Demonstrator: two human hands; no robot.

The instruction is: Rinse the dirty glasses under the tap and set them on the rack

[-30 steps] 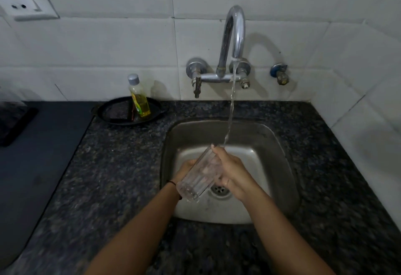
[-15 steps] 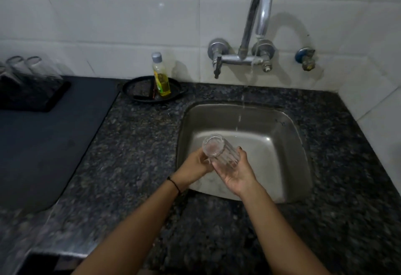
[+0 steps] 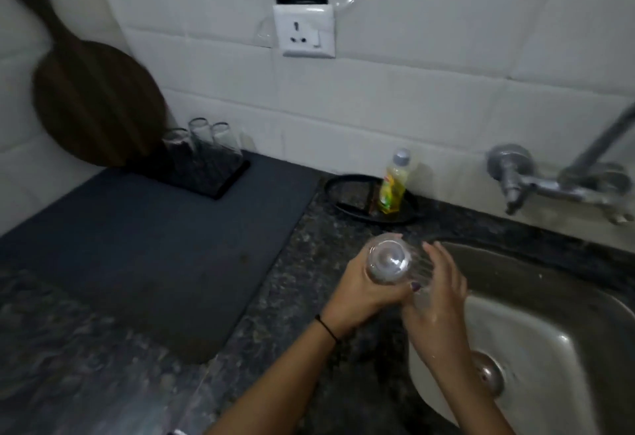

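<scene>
Both hands hold one clear glass (image 3: 390, 261) just over the left rim of the steel sink (image 3: 556, 328), above the speckled dark counter (image 3: 302, 280). One round end of the glass faces the camera; whether that is the base or the mouth cannot be told. The left hand (image 3: 360, 288) grips it, fingers curled round the far side and thumb across the near side. The right hand (image 3: 438, 297) lies against the glass's right side, its fingers nearly straight and pointing up, wet.

The rack (image 3: 220, 180) – a low black stand – sits well to the left against the tiled wall, at the far corner of a dark mat (image 3: 137, 249). Inverted glasses (image 3: 201, 139) already stand on it. The mat's flat surface stretches between the hands and the rack, and its right edge runs close by the left wrist.

A yellow dish-soap bottle (image 3: 393, 189) stands on a black tray (image 3: 354, 201) behind the glass; its label is too blurred to read. The tap (image 3: 553, 184) juts from the wall at the right edge. A white socket (image 3: 304, 31) bears no legible marking, and a round wooden board (image 3: 92, 105) leans in the corner.
</scene>
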